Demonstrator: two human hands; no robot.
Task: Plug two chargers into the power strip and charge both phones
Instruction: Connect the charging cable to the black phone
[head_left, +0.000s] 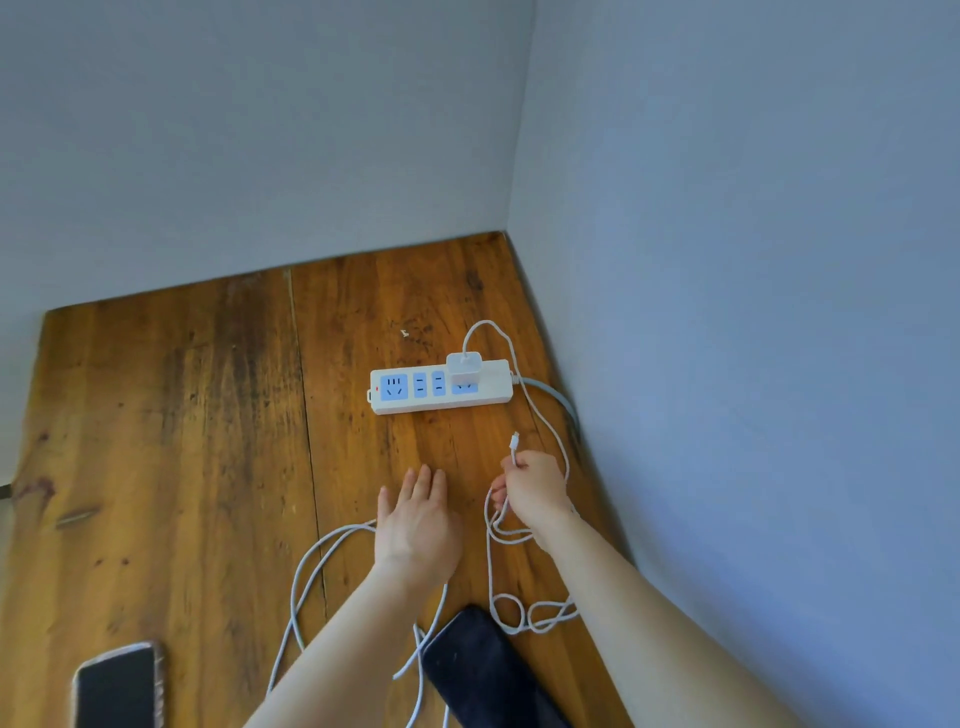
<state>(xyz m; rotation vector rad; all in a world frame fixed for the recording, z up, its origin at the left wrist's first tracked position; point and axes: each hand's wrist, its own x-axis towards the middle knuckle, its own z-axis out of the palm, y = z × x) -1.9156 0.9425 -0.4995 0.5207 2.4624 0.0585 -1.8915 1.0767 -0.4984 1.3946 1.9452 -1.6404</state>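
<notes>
A white power strip (498, 392) with blue sockets lies near the right wall. One white charger (464, 368) is plugged into its rightmost socket. That charger's cable (550, 431) loops down to my right hand (532, 488), which pinches it just below the free connector tip (515, 440). My left hand (418, 514) hovers flat, palm down, fingers spread, holding nothing. A second white cable (306, 577) curls on the wood below it. One phone (117, 686) lies screen up at the bottom left. A dark phone (483, 670) lies between my forearms.
The wooden table (182, 441) sits in a corner, with grey walls behind and close on the right. The strip's grey power cord (558, 395) runs off toward the right wall. Loose cable loops (535, 616) lie beside the dark phone.
</notes>
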